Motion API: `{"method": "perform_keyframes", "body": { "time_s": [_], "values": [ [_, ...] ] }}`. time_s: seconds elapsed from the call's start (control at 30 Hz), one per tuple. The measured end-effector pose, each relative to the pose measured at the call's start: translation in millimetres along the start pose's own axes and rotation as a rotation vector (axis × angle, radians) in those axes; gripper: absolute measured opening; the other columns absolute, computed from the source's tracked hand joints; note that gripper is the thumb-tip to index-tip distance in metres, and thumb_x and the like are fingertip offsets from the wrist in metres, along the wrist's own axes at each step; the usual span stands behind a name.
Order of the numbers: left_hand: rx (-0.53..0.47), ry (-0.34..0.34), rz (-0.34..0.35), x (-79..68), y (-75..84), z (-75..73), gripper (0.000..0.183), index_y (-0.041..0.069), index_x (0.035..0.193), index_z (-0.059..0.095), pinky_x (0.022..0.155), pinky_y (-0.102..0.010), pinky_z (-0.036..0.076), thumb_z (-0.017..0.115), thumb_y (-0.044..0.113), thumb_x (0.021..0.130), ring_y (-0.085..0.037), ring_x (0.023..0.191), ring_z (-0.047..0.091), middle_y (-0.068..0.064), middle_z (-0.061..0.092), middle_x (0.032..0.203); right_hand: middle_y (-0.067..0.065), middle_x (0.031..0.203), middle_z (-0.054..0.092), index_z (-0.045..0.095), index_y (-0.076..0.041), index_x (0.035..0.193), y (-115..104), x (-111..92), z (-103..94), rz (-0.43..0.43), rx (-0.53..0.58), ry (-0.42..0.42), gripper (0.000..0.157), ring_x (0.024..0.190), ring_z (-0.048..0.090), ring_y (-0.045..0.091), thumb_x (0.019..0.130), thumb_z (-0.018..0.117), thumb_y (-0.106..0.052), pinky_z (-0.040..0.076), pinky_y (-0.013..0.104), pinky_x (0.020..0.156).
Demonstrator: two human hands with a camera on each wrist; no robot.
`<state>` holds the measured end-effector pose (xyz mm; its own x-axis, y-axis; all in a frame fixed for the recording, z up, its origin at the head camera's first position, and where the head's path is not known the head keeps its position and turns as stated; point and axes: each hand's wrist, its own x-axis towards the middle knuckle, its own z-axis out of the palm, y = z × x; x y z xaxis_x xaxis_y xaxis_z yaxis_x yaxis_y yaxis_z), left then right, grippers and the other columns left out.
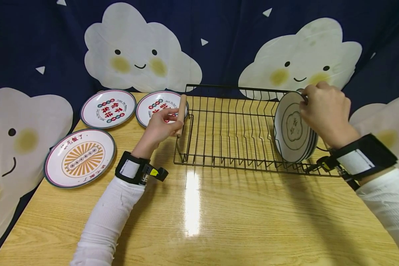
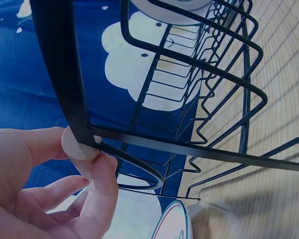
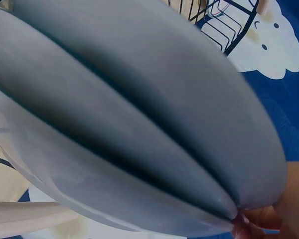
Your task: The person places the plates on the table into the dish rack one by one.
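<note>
A black wire dish rack (image 2: 63, 64) with wooden end handles stands on the table. My left hand (image 1: 159, 125) pinches its left wooden handle (image 1: 182, 115) between thumb and fingers; the left wrist view shows the handle's round end (image 2: 75, 144) between them. At the rack's right end, several plates stand upright, close together. The front plate (image 1: 294, 127) faces left and has a line pattern in its middle. My right hand (image 1: 327, 111) grips the upper rim of these plates. In the right wrist view their pale undersides (image 3: 139, 99) fan out, with fingertips (image 3: 246, 226) at the rims.
Flat on the table to the left lie three patterned plates: one with an orange sunburst (image 1: 83, 157), one with red lettering (image 1: 108, 109), and another (image 1: 146, 107) partly behind my left hand. A dark blue curtain (image 1: 219, 22) with white clouds hangs behind and beside the table (image 1: 226, 218).
</note>
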<state>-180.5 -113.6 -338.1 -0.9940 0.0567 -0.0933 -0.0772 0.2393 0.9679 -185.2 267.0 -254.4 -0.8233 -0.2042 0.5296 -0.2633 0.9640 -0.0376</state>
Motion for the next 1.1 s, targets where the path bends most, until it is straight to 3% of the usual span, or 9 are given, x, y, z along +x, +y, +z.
{"method": "perform_keyframes", "body": {
  "time_s": [0.33, 0.6, 0.83, 1.1],
  "values": [
    [-0.006, -0.003, -0.006, -1.3, -0.3, 0.5, 0.051, 0.006, 0.133, 0.048, 0.061, -0.024, 0.056, 0.059, 0.002, 0.084, -0.014, 0.075, 0.058, -0.016, 0.052, 0.108, 0.022, 0.072, 0.048, 0.060, 0.004, 0.078, -1.2, -0.4, 5.9, -0.033, -0.039, -0.014, 0.008, 0.059, 0.043, 0.040, 0.079, 0.056, -0.003, 0.030, 0.050, 0.034],
    [-0.001, -0.003, 0.001, -1.2, -0.8, -0.2, 0.051, 0.006, 0.133, 0.048, 0.061, -0.024, 0.056, 0.060, 0.002, 0.083, -0.015, 0.075, 0.058, -0.017, 0.052, 0.109, 0.021, 0.071, 0.045, 0.055, 0.001, 0.069, -3.7, -0.3, 7.5, -0.053, -0.053, 0.017, 0.014, 0.059, 0.042, 0.040, 0.081, 0.055, -0.006, 0.028, 0.049, 0.033],
    [-0.002, -0.002, 0.012, -0.9, -1.2, -0.6, 0.051, 0.005, 0.133, 0.048, 0.061, -0.024, 0.056, 0.060, 0.002, 0.083, -0.015, 0.076, 0.057, -0.017, 0.052, 0.108, 0.025, 0.078, 0.048, 0.060, 0.003, 0.079, -5.4, -1.2, 6.5, -0.026, -0.072, -0.044, 0.020, 0.066, 0.045, 0.044, 0.086, 0.055, -0.016, 0.033, 0.055, 0.037],
    [-0.004, -0.004, 0.014, -0.7, -0.9, -0.7, 0.051, 0.005, 0.132, 0.048, 0.060, -0.023, 0.056, 0.060, 0.001, 0.082, -0.015, 0.076, 0.057, -0.016, 0.052, 0.108, 0.025, 0.081, 0.050, 0.065, 0.004, 0.089, -7.0, -2.0, 6.4, -0.024, -0.076, -0.079, 0.027, 0.068, 0.046, 0.043, 0.088, 0.054, -0.021, 0.035, 0.054, 0.038]
  ]
}}
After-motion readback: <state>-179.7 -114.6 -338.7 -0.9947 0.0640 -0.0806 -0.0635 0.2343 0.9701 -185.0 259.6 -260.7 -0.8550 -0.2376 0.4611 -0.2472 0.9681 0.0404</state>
